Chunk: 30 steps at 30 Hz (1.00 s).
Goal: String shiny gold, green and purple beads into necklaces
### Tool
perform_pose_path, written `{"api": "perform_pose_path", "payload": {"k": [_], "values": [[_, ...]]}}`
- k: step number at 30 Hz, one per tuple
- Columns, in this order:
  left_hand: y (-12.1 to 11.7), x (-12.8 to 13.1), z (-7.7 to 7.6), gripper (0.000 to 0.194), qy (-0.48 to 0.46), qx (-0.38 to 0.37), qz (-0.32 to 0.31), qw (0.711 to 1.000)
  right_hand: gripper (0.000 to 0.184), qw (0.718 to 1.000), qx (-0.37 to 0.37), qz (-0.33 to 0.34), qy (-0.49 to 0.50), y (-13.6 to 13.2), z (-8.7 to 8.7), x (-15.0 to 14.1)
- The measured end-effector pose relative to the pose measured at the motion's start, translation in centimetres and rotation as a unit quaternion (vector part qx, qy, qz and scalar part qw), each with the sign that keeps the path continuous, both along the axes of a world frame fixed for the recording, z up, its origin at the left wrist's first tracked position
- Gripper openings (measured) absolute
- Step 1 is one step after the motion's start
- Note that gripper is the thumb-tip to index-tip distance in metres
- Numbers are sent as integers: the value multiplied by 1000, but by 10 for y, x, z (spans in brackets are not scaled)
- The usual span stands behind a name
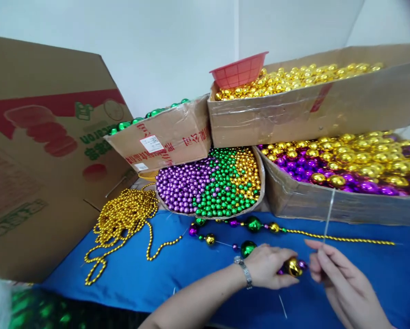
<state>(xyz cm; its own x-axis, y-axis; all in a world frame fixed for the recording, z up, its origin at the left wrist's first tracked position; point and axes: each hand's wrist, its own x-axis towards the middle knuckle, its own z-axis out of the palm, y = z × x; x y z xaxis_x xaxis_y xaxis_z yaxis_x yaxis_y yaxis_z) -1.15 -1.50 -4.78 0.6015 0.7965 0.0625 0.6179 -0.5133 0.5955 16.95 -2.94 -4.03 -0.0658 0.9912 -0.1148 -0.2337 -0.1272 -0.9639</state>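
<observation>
My left hand, with a watch at its wrist, is closed around a large gold bead. Small purple beads sit beside that bead. My right hand pinches a thin pale string that stands up above the fingertips. From near my left hand a strand of mixed beads runs left, with a big green bead and a smaller gold bead on it. It curves back past another green bead into a row of tiny gold beads.
A blue cloth covers the table. Tangled gold bead chain lies left. Behind stand a tub of purple, green and gold beads, several bead-filled boxes and a red basket. A big carton rises at left.
</observation>
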Motion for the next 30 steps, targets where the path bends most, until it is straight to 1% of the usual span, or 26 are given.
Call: {"api": "perform_pose_path", "payload": {"k": [4,7,11,15,17,21,24,26,28,29,30], "values": [[-12,-11,-6,49,105,25,28,994,29,995,-2,-90,40,10,10,15],[-22,-28,-8,40,164,57,59,983,25,988,-6,-140,65,20,10,30],[-30,-56,-10,32,220,91,86,967,22,984,-3,-168,66,27,3,42],[-36,-84,-15,24,256,122,115,952,22,981,4,-181,69,28,-4,42],[-37,-96,-19,22,268,138,117,946,24,980,4,-187,69,29,-6,41],[-36,-112,-22,24,269,167,97,944,27,979,21,-195,62,31,-5,39],[-36,-118,-18,32,271,153,100,945,29,974,38,-213,61,30,-2,36],[-37,-117,-14,51,264,137,108,949,30,978,32,-200,53,26,0,30],[-39,-109,-11,73,240,131,110,956,31,984,24,-172,37,21,3,22],[-40,-101,-10,79,224,132,109,960,32,986,22,-162,29,18,4,17],[-40,-92,-11,79,209,137,106,962,33,987,23,-155,22,17,5,13]]}}
